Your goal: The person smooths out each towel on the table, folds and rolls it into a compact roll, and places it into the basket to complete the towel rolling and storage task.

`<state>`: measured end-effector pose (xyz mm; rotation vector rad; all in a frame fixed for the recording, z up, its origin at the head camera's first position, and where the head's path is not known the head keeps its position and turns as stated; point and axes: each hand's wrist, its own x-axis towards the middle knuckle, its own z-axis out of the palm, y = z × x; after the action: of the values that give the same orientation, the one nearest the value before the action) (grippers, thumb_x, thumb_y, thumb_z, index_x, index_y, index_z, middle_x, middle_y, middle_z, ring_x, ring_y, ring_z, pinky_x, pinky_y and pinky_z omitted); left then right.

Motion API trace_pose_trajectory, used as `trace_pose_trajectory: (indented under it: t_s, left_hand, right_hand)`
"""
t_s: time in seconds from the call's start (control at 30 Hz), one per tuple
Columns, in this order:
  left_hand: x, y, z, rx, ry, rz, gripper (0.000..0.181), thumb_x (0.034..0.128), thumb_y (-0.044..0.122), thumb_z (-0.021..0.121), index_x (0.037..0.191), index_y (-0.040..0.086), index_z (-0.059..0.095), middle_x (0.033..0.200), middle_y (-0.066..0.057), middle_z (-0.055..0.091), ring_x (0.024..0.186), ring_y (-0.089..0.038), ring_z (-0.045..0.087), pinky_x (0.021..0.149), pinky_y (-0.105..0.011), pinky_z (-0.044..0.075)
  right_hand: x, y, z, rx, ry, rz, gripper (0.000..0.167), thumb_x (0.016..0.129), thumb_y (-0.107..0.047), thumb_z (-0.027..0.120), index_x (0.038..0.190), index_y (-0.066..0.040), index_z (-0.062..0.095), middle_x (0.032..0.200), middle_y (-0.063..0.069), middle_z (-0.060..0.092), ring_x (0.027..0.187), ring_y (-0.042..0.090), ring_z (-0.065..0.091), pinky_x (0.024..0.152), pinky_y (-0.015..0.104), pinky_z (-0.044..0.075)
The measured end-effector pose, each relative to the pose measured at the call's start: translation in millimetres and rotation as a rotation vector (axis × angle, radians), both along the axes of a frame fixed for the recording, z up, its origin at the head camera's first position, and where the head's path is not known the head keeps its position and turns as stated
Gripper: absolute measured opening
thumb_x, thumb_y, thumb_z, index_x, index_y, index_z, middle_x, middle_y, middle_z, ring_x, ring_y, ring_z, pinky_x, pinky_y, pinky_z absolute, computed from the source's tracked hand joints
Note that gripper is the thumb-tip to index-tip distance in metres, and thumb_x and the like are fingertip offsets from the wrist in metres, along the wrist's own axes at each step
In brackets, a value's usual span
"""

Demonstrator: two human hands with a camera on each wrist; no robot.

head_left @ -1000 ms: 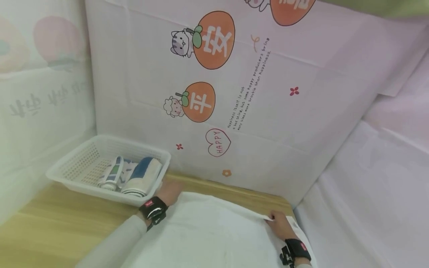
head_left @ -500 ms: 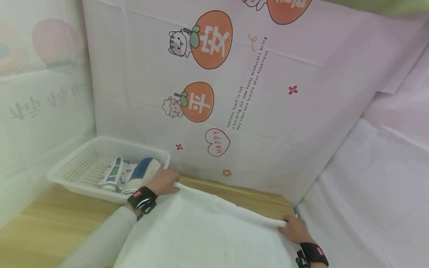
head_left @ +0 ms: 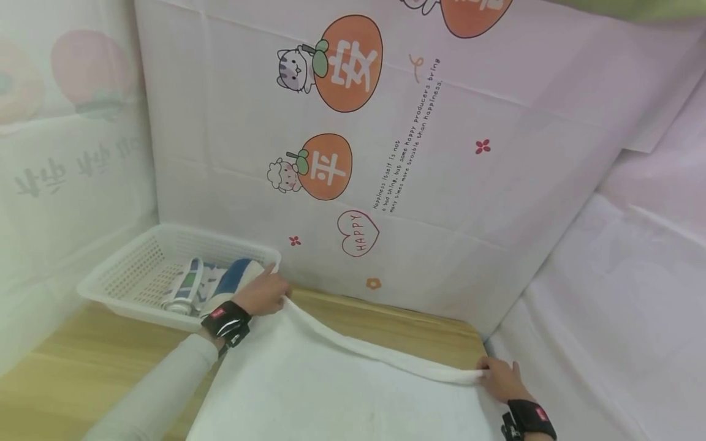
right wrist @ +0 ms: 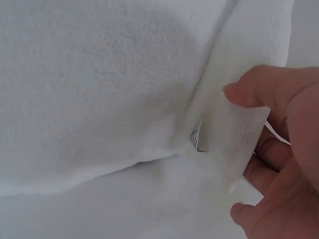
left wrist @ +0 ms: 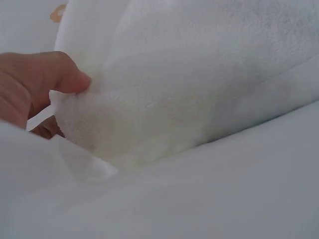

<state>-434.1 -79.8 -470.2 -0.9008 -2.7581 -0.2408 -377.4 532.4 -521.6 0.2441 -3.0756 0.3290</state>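
A large white towel [head_left: 353, 386] spreads over the lower middle of the head view, its far edge sagging between the two hands. My left hand [head_left: 265, 292] pinches its far left corner beside the basket. At the far right corner, my right hand [head_left: 503, 378] grips the edge between thumb and fingers. In the left wrist view the thumb of the left hand [left wrist: 50, 82] presses on the fuzzy cloth. The right wrist view shows the right hand [right wrist: 279, 129] pinching the towel [right wrist: 99, 89] near a small printed label [right wrist: 196, 139].
A white plastic basket [head_left: 118, 309] stands at the back left, holding a blue-and-white rolled towel [head_left: 234, 278] and another patterned roll [head_left: 187, 288]. The wooden table [head_left: 60, 367] ends at a printed white cloth wall [head_left: 441, 263], with more cloth at both sides.
The two hands have moved apart, left hand leftward and up, right hand rightward and slightly down. The towel's far edge has been lifted and now droops between them.
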Motion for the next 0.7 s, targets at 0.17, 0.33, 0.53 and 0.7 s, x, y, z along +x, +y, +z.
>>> trace_pose_trajectory:
  t_s: [0.17, 0.33, 0.53, 0.7]
  left_hand:
    - [-1.1, -3.7, 0.0, 0.025, 0.083, -0.009, 0.018, 0.0763, 0.007, 0.080, 0.093, 0.012, 0.078, 0.091, -0.001, 0.076, 0.096, -0.029, 0.068, 0.117, -0.062, 0.029]
    - [5.8, -5.5, 3.9, 0.105, 0.153, 0.028, 0.011, 0.0781, 0.010, 0.084, 0.088, 0.012, 0.079, 0.084, 0.000, 0.075, 0.085, -0.025, 0.063, 0.094, -0.046, 0.048]
    - [13.3, -7.0, 4.0, 0.170, 0.105, 0.057, 0.011, 0.0839, 0.013, 0.081, 0.094, 0.012, 0.077, 0.088, -0.001, 0.071, 0.090, -0.022, 0.056, 0.082, -0.039, 0.048]
    - [16.1, -13.1, 5.4, 0.229, 0.045, 0.039, 0.011, 0.0869, 0.013, 0.080, 0.097, 0.009, 0.077, 0.091, -0.002, 0.072, 0.089, -0.023, 0.064, 0.082, -0.041, 0.053]
  right_hand:
    - [-5.7, 7.5, 1.5, -0.057, 0.031, 0.025, 0.007, 0.086, 0.003, 0.068, 0.091, -0.001, 0.067, 0.088, 0.008, 0.069, 0.084, 0.026, 0.065, 0.081, 0.049, 0.055]
    - [-6.5, 16.0, 5.9, -0.062, 0.046, 0.025, 0.008, 0.085, 0.004, 0.069, 0.093, 0.004, 0.068, 0.088, 0.010, 0.070, 0.084, 0.030, 0.066, 0.080, 0.050, 0.055]
    - [-6.1, 27.5, 8.8, -0.031, 0.003, -0.057, 0.010, 0.088, 0.004, 0.063, 0.097, 0.004, 0.068, 0.089, 0.012, 0.069, 0.084, 0.031, 0.066, 0.077, 0.053, 0.055]
    - [-6.1, 32.2, 11.9, -0.031, 0.051, -0.061, 0.011, 0.092, 0.003, 0.059, 0.099, 0.008, 0.066, 0.090, 0.016, 0.068, 0.084, 0.033, 0.065, 0.076, 0.054, 0.054]
